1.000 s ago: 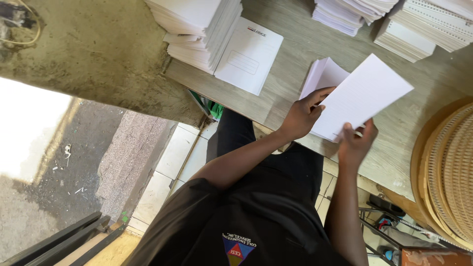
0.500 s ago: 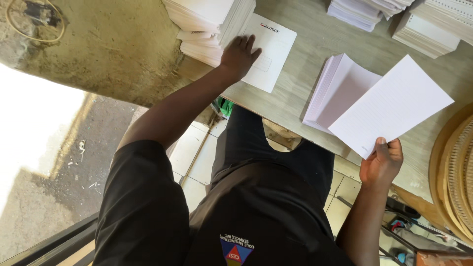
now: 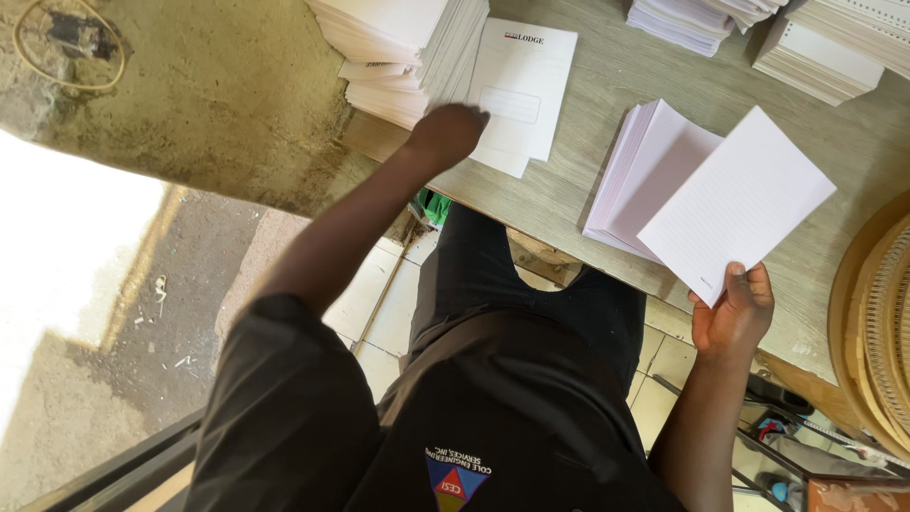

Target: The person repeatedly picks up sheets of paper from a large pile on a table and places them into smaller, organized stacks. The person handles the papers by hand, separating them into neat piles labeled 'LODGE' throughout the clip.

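While right hand [image 3: 732, 318] grips sheets [image 3: 737, 204], left hand [image 3: 445, 135] on covers [image 3: 519, 90].

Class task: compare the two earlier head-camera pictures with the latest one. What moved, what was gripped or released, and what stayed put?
The left hand let go of the lined sheet bundle and reached across to the white printed cover beside the tall paper stack. The right hand kept gripping the bundle. The lined stack on the table stayed put.

I see bare tabletop [image 3: 607, 142] between the white cover sheet [image 3: 526, 85] and the pile of lined pages [image 3: 645, 180], wide enough for a hand to pass. My left hand [image 3: 445, 133] is hemmed in by the tall stack of covers [image 3: 398, 47]. Far stacks [image 3: 825, 47] block the back edge, and woven trays [image 3: 882, 332] crowd the right hand [image 3: 732, 318] holding a lined sheet [image 3: 739, 204]
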